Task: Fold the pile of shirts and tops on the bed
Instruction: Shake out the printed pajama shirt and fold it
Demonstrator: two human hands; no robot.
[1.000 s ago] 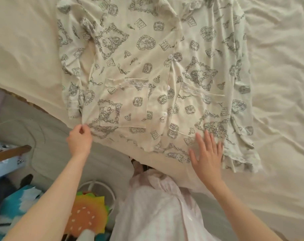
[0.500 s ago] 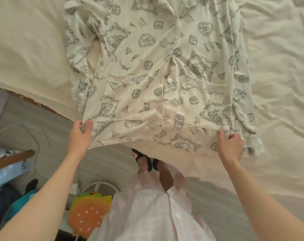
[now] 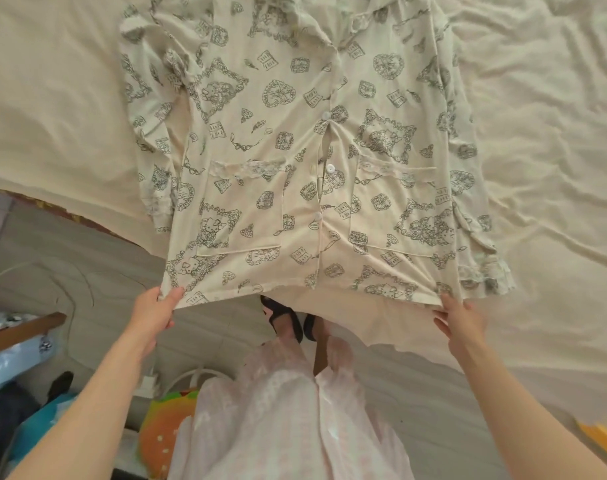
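A cream button-up pyjama shirt point(image 3: 278, 140) with a grey cartoon print and two lace-trimmed pockets lies front side up on the bed point(image 3: 544, 140), collar at the far end. Its hem hangs over the bed's near edge. My left hand point(image 3: 155, 315) pinches the hem's left corner. My right hand point(image 3: 463, 320) holds the hem's right corner, fingers curled under the cloth. Both long sleeves are folded in along the shirt's sides.
The cream bedsheet is wrinkled to the right of the shirt. Below the bed edge are grey floor tiles, my feet in dark sandals point(image 3: 288, 318), a burger-shaped cushion point(image 3: 163, 431), and a blue bag point(image 3: 38, 424) by a wooden rail point(image 3: 21, 332) at the left.
My right hand went from lying flat on the hem to gripping its right corner. Both hands have drawn the hem toward me, pulling the shirt straighter.
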